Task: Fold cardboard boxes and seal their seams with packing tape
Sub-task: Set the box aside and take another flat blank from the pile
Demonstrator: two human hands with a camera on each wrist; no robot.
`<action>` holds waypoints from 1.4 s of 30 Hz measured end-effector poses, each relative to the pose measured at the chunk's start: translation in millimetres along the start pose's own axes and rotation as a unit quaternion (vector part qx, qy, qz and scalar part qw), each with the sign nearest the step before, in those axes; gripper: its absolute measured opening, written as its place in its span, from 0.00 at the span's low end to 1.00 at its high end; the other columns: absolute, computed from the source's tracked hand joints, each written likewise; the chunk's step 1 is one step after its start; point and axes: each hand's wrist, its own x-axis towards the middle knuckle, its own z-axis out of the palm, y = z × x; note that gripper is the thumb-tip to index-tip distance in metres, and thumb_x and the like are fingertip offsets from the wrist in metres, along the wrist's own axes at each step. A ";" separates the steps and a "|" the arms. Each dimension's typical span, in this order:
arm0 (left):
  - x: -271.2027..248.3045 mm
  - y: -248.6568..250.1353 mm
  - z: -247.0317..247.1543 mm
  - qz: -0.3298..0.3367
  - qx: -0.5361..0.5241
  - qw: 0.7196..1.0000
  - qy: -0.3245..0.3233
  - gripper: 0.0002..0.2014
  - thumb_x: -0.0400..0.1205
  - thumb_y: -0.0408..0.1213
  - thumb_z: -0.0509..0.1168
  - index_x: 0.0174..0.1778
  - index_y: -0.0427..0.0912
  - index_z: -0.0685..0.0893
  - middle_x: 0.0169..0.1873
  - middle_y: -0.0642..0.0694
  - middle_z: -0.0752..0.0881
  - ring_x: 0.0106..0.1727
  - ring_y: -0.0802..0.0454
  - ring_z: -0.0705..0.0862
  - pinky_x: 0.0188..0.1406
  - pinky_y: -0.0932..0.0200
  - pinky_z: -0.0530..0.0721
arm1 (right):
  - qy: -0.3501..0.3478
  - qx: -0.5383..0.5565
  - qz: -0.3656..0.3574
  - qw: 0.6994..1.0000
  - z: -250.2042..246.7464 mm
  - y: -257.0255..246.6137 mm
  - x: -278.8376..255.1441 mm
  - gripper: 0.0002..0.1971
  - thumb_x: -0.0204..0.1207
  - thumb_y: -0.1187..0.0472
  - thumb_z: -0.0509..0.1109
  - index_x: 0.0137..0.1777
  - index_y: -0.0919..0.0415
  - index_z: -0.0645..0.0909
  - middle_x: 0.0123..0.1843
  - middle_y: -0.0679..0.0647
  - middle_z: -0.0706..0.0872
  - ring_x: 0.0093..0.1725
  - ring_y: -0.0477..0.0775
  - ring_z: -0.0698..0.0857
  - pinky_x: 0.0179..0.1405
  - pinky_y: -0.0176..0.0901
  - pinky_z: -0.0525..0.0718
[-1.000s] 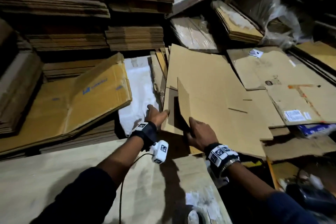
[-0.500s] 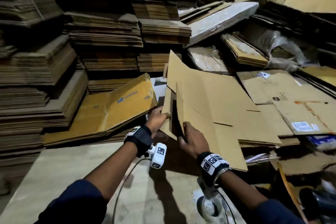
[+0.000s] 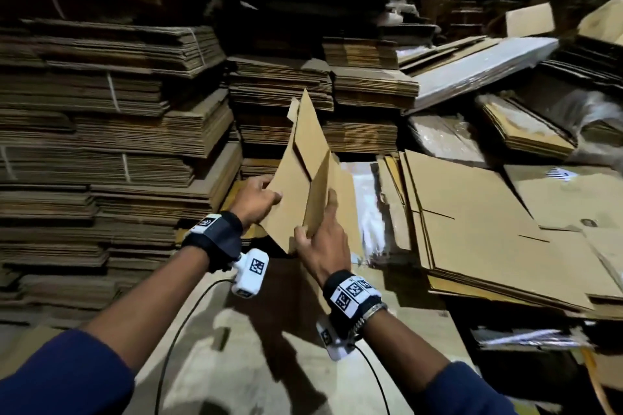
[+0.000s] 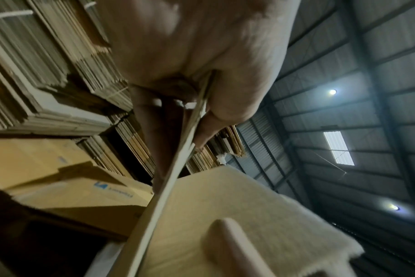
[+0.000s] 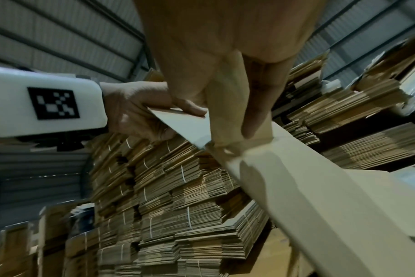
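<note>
The person holds a flattened cardboard box (image 3: 305, 185) up on edge in front of the chest, both forearms reaching forward from dark blue sleeves (image 3: 64, 377). The left hand (image 3: 254, 197) grips the box's left edge — thumb on the near face, fingers wrapped behind; the left wrist view shows the board's thin edge pinched between thumb and curled fingers. The right hand (image 3: 322, 246) takes the lower right panel, thumb (image 3: 301, 237) at the bottom edge and index finger (image 3: 332, 204) stretched up along the fold, the remaining fingers behind the board. In the right wrist view that finger lies straight along a crease while the rest of the hand clasps the panel, so both hands are clamped on the box, which stands tilted with its flaps pointing up, above a pale work surface (image 3: 263, 364).

Each wrist carries a black band with a white camera module (image 3: 251, 273) bearing a black-and-white square marker; a black cable (image 3: 175, 340) trails from the left one, and a metal bracelet (image 3: 371, 312) sits on the right wrist.

Tall stacks of bundled flat cardboard (image 3: 111, 131) fill the left and back — some tied with white string. A yellow carton (image 4: 66, 187) in the left wrist view carries blue print, too blurred to read. More flat boxes (image 3: 478, 222) lie to the right.
</note>
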 end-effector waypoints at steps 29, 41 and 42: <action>-38.1 -100.8 -121.5 0.037 0.341 0.939 0.034 0.21 0.85 0.38 0.65 0.75 0.49 0.81 0.60 0.41 0.90 0.56 0.38 0.89 0.60 0.43 0.88 | -0.171 0.072 0.193 0.963 111.4 -54.8 103.2 0.24 0.74 0.62 0.81 0.70 0.54 0.81 0.59 0.61 0.88 0.48 0.59 0.92 0.41 0.54 0.95; -9.6 -98.0 -158.8 -0.025 0.363 0.924 0.118 0.19 0.82 0.37 0.65 0.71 0.43 0.83 0.61 0.35 0.89 0.62 0.31 0.87 0.56 0.43 0.88 | -0.217 -0.033 0.156 0.963 49.4 -86.3 70.9 0.11 0.78 0.63 0.77 0.36 0.69 0.88 0.21 0.50 0.87 0.22 0.45 0.88 0.22 0.33 0.85; -7.4 -96.4 -158.4 -0.025 0.366 0.922 0.124 0.19 0.82 0.37 0.65 0.70 0.42 0.83 0.61 0.34 0.89 0.62 0.30 0.87 0.55 0.43 0.86 | -0.240 -0.029 0.157 0.958 42.7 -87.6 67.8 0.12 0.79 0.61 0.77 0.40 0.71 0.89 0.25 0.54 0.90 0.27 0.50 0.92 0.30 0.41 0.91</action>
